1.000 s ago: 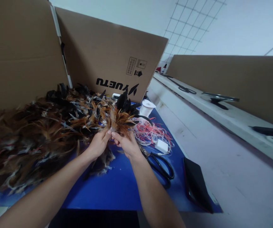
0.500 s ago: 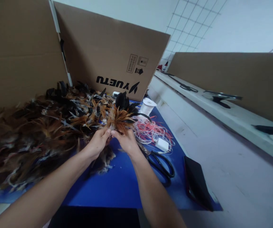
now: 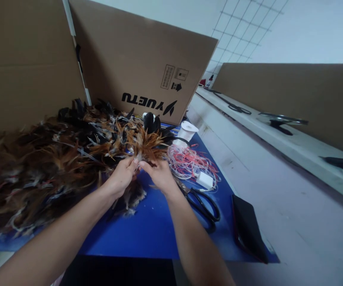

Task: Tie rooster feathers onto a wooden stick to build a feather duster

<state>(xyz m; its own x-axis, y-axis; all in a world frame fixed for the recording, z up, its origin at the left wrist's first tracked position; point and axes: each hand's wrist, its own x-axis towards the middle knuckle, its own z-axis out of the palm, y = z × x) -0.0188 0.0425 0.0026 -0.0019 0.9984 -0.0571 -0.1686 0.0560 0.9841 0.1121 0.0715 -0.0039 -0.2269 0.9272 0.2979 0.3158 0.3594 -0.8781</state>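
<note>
A bunch of feathers (image 3: 146,145), orange-brown with long black tips, is held upright between my two hands. My left hand (image 3: 124,174) is closed on its pale lower end, the thumb pressed against the fingers. From the other side my right hand (image 3: 158,173) pinches the same end, its thumb close to the left one. Some fingertips are hidden behind the feathers. A big heap of loose brown and black feathers (image 3: 40,174) spreads over the blue table (image 3: 141,238) to the left, with a small tuft (image 3: 132,195) lying below my left hand.
Right of my hands lie a white spool (image 3: 187,133), tangled red and white strings (image 3: 186,161), a white adapter (image 3: 204,180), black-handled scissors (image 3: 202,204) and a dark phone-like case (image 3: 249,228). Cardboard panels (image 3: 123,55) stand behind, and a ledge (image 3: 278,139) runs along the right.
The feather bunch has shifted slightly, its black tips now bunched closer together. Both hands keep their grip in nearly the same place. The camera view has moved a little.
</note>
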